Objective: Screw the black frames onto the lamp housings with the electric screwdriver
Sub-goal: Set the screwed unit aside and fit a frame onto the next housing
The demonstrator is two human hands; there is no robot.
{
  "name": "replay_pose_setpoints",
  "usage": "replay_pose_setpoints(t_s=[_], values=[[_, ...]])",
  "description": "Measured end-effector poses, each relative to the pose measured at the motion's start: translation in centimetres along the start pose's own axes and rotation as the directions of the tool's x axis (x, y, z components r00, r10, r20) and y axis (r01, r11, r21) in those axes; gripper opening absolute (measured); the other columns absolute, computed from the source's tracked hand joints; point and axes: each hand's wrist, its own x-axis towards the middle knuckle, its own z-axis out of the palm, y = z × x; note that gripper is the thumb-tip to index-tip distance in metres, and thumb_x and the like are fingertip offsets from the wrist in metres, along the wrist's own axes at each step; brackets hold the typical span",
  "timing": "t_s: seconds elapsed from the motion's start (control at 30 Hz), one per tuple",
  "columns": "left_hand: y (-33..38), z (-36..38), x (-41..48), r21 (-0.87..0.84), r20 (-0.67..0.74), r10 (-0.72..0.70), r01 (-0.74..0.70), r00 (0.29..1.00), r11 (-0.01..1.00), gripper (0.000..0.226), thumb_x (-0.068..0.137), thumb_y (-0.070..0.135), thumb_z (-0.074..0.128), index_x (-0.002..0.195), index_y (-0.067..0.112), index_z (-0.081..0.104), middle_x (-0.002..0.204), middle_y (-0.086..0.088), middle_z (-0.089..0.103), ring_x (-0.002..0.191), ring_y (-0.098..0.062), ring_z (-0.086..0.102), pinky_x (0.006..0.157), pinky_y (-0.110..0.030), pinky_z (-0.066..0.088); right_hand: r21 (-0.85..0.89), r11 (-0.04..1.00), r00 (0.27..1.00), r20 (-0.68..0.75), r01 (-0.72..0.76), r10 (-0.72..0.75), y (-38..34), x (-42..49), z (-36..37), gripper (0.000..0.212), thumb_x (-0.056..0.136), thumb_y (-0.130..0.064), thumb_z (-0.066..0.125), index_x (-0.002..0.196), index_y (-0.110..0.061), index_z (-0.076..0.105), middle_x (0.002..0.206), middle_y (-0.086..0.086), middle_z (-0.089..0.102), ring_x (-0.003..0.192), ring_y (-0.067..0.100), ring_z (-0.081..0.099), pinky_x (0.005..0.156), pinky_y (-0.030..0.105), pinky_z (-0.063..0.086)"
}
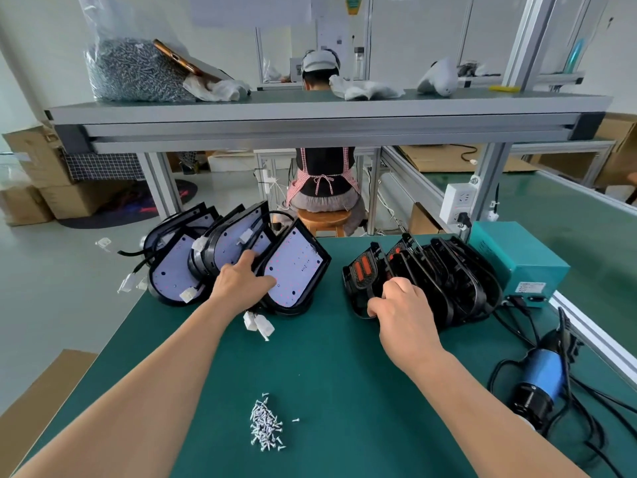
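Head, left hand (241,281) gripping housing (298,270), right hand (403,310) frame (355,291)

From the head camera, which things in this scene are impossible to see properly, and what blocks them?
1. Head view: the right hand covers the spot where its fingers hold the black frame.
2. Head view: the rear lamp housings are mostly hidden behind the front lamp housing, held by the left hand.
3. Head view: the teal box label is too small to read.
4. Head view: the electric screwdriver bit cannot be made out.
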Motion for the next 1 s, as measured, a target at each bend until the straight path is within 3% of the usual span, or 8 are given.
replay_pose_setpoints(t_s=[0.17, 0.4, 0.6, 0.7, 0.77, 0.83, 0.9, 1.0], values=[[-1.3, -0.1, -1.6, -0.139, -0.031, -0.027, 0.022, 0.999, 0.99, 0.065, 0.081, 0.039, 0.065, 0.14, 0.033, 0.039, 0.097, -0.005, 0.055, 0.078, -0.02, 0.058, 0.059, -0.031, 0.046, 0.069, 0.997, 0.997, -0.073, 0.041, -0.036, 0.1, -0.5, -0.3, 0.035, 0.082, 0.015, 0.056, 0.099, -0.008, 0.075, 0.086, 0.006, 0.051, 0.097, 0.031, 0.045, 0.072, 0.037, 0.039], [-2.2, -0.5, -3.7, -0.287, 0.054, -0.034, 0.048, 0.998, 0.957, 0.063, 0.075, 0.042, 0.07, 0.134, 0.037, 0.047, 0.123, -0.003, 0.06, 0.103, -0.025, 0.059, 0.09, -0.043, 0.052, 0.287, 0.956, 0.982, -0.188, 0.059, -0.004, -1.6, -2.9, -1.1, 0.023, 0.086, 0.009, 0.068, 0.098, -0.008, 0.076, 0.085, 0.006, 0.053, 0.098, 0.03, 0.05, 0.062, 0.04, 0.052], [-2.7, 0.3, -5.4, -0.478, 0.078, -0.068, 0.097, 0.995, 0.873, 0.024, 0.085, 0.026, 0.072, 0.097, 0.038, 0.056, 0.105, 0.003, 0.068, 0.088, -0.017, 0.064, 0.065, -0.03, 0.047, 0.331, 0.939, 0.965, -0.261, 0.089, 0.0, -3.3, -5.5, -0.3, 0.028, 0.078, 0.012, 0.071, 0.094, -0.011, 0.074, 0.083, 0.002, 0.047, 0.089, 0.027, 0.048, 0.059, 0.038, 0.05], [-2.8, 0.4, -6.1, -0.46, 0.056, -0.056, 0.076, 0.997, 0.885, 0.031, 0.086, 0.033, 0.073, 0.111, 0.038, 0.055, 0.113, 0.007, 0.064, 0.092, -0.01, 0.061, 0.07, -0.029, 0.046, 0.298, 0.95, 0.968, -0.249, 0.093, -0.017, -4.0, -7.1, 1.2, 0.033, 0.072, 0.016, 0.072, 0.091, -0.011, 0.073, 0.08, 0.001, 0.046, 0.084, 0.026, 0.047, 0.063, 0.039, 0.048], [-2.5, 0.3, -6.3, -0.432, 0.044, -0.048, 0.062, 0.998, 0.9, 0.047, 0.086, 0.049, 0.071, 0.127, 0.039, 0.052, 0.124, 0.004, 0.056, 0.105, -0.018, 0.058, 0.086, -0.031, 0.046, 0.281, 0.956, 0.971, -0.24, 0.079, -0.01, -4.2, -8.0, 2.1, 0.036, 0.067, 0.015, 0.078, 0.09, -0.013, 0.075, 0.078, 0.001, 0.047, 0.082, 0.026, 0.05, 0.065, 0.036, 0.048], [-1.9, 0.2, -6.4, -0.417, -0.012, -0.061, 0.051, 0.998, 0.908, 0.057, 0.079, 0.071, 0.064, 0.129, 0.046, 0.051, 0.13, -0.003, 0.046, 0.113, -0.026, 0.054, 0.099, -0.037, 0.045, 0.297, 0.952, 0.969, -0.245, 0.067, 0.008, -4.2, -8.5, 2.9, 0.039, 0.064, 0.013, 0.082, 0.09, -0.015, 0.076, 0.077, 0.0, 0.048, 0.082, 0.026, 0.053, 0.068, 0.032, 0.046], [-1.2, -0.1, -5.9, -0.363, -0.18, -0.096, 0.025, 0.979, 0.931, 0.052, 0.073, 0.081, 0.052, 0.114, 0.049, 0.051, 0.121, -0.006, 0.044, 0.105, -0.03, 0.054, 0.096, -0.045, 0.049, 0.303, 0.951, 0.969, -0.247, 0.059, 0.019, -4.2, -8.6, 3.3, 0.041, 0.064, 0.013, 0.082, 0.092, -0.015, 0.075, 0.078, 0.0, 0.048, 0.083, 0.025, 0.053, 0.066, 0.031, 0.046], [-0.4, -1.5, -4.1, -0.192, -0.464, -0.117, 0.03, 0.878, 0.981, 0.039, 0.085, 0.064, 0.055, 0.109, 0.038, 0.04, 0.116, -0.006, 0.039, 0.108, -0.035, 0.049, 0.082, -0.045, 0.044, 0.294, 0.954, 0.973, -0.231, 0.052, 0.018, -4.4, -8.6, 3.1, 0.044, 0.059, 0.015, 0.081, 0.092, -0.015, 0.074, 0.079, -0.001, 0.047, 0.083, 0.022, 0.049, 0.058, 0.024, 0.039]])
